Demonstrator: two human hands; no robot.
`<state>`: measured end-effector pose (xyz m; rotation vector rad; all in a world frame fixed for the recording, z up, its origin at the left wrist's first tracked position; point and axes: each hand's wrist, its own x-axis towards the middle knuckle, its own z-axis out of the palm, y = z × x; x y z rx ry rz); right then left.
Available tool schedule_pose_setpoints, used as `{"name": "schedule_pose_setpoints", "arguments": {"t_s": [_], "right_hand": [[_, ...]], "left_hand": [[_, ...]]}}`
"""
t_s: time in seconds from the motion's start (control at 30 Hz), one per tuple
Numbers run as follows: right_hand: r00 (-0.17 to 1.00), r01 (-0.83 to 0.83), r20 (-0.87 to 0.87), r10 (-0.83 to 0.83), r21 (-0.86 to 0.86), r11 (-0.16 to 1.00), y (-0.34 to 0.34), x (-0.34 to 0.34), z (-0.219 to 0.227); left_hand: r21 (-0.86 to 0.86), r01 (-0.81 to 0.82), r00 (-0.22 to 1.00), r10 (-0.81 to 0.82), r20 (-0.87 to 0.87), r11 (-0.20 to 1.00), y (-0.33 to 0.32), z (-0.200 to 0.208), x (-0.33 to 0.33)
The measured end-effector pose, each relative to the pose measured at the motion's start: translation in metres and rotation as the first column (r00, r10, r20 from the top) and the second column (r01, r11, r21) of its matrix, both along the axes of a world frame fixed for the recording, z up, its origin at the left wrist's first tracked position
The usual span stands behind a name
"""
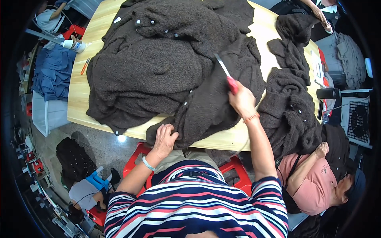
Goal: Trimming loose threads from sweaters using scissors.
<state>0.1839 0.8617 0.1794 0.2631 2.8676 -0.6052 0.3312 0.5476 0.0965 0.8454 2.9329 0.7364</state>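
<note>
A dark brown knitted garment [208,107] lies in front of me, partly over the near edge of the table. My left hand [163,139] is closed on its lower edge, fingers curled into the fabric. In my right hand [243,102] is a red-handled tool with a slim silver blade [223,65], pointing away and to the left above the cloth. Whether it is scissors or a knife cannot be made out. Just left and beyond, a large heap of the same dark knitwear [154,59] bears several shiny buttons.
More dark knitwear [287,91] is piled along the table's right side. An orange-handled tool [84,66] and a white bottle [74,45] are near the left edge of the wooden table [79,105]. A person in pink [309,178] sits close at my right; blue cloth [53,71] fills a bin at left.
</note>
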Motion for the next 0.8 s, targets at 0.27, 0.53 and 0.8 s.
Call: {"name": "schedule_pose_setpoints", "arguments": {"t_s": [0.27,0.53,0.8], "right_hand": [[0.920,0.364,0.093,-0.380,0.154,0.919,0.120,0.148,-0.020],[0.901,0.415,-0.105,-0.422,-0.079,0.906,0.106,0.167,0.002],[0.964,-0.172,-0.257,0.065,-0.422,0.890,0.044,0.092,0.066]], "left_hand": [[0.045,-0.016,0.992,0.010,0.126,0.999,0.021,0.007,-0.003],[0.578,-0.647,0.748,0.266,0.608,0.497,0.064,-0.026,-0.080],[0.648,-0.318,0.879,-0.040,0.474,0.692,0.072,0.100,-0.098]]}}
